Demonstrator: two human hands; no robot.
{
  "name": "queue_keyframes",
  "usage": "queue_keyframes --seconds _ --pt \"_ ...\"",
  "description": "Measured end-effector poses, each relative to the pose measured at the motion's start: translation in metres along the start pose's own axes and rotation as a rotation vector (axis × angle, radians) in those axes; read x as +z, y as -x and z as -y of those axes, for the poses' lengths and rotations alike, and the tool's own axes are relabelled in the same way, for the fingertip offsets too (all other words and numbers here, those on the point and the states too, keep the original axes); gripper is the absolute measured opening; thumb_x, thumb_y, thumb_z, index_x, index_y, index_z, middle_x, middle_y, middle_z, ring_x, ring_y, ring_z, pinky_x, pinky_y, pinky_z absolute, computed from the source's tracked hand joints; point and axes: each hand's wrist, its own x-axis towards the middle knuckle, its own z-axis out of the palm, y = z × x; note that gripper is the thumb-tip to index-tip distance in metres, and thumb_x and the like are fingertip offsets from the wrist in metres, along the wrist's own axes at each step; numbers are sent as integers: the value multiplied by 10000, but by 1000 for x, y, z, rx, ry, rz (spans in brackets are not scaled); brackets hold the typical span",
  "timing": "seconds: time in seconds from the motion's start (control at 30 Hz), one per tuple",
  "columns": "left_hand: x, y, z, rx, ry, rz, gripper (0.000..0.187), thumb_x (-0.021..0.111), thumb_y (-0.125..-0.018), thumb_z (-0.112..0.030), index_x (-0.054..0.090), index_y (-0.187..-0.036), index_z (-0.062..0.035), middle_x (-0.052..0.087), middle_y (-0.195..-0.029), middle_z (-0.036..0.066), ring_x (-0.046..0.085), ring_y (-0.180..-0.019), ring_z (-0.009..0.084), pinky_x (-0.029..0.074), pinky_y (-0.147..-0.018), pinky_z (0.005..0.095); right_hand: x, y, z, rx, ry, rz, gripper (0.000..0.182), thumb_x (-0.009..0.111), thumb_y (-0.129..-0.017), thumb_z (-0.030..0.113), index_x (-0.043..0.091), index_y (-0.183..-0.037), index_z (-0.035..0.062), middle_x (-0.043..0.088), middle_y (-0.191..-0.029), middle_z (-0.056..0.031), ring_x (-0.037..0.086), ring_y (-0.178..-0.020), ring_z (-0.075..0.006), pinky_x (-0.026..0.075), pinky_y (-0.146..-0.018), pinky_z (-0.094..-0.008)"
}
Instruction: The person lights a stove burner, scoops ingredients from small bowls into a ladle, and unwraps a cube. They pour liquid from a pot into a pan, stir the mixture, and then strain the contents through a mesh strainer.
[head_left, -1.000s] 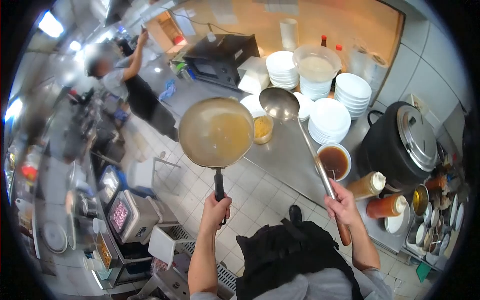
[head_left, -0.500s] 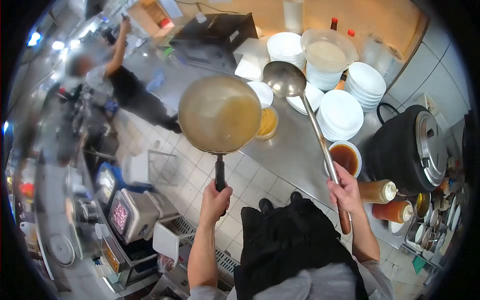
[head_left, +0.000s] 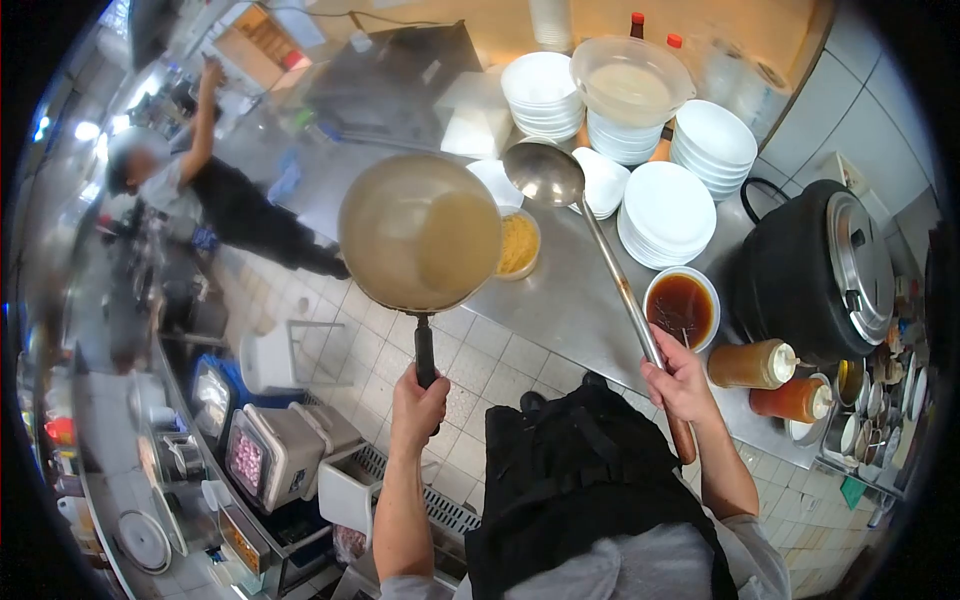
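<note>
My left hand (head_left: 418, 408) is closed round the black handle of a wok (head_left: 385, 240), held out over the floor beside the counter's edge. Pale yellowish liquid seems to lie in the right part of its bowl. In my right hand (head_left: 680, 378) is the long shaft of a metal ladle (head_left: 545, 172) with a wooden end. The ladle's bowl is raised over the counter, right of the wok and near the white plates. A tub of yellow shreds (head_left: 518, 243) stands just right of the wok, partly behind it. Near my right hand sits a bowl of brown sauce (head_left: 683, 308).
Stacked white plates (head_left: 668, 212) and bowls (head_left: 543, 92) crowd the steel counter (head_left: 565, 300). A black soup warmer (head_left: 800, 270) and sauce bottles (head_left: 752, 364) stand right. Bins (head_left: 268, 450) and a white stool (head_left: 268, 358) are at left. Another person (head_left: 240, 210) stands far left, one arm raised.
The view has shifted, so the counter things sit slightly further left. The wok and ladle stay in my hands, both a little further left in view. The other person's raised arm is lower in view.
</note>
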Motion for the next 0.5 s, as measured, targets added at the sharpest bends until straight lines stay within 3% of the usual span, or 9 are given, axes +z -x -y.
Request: queue_keyframes --seconds 0.5 --pt "-2 -1 0 1 -42 -43 152 651 -848 -47 521 -926 -33 506 -644 -6 469 -447 83 367 -396 248 -7 -4 -11 42 13 -3 625 589 -977 20 319 -1541 6 516 -745 15 468 -519 -60 395 -458 -226"
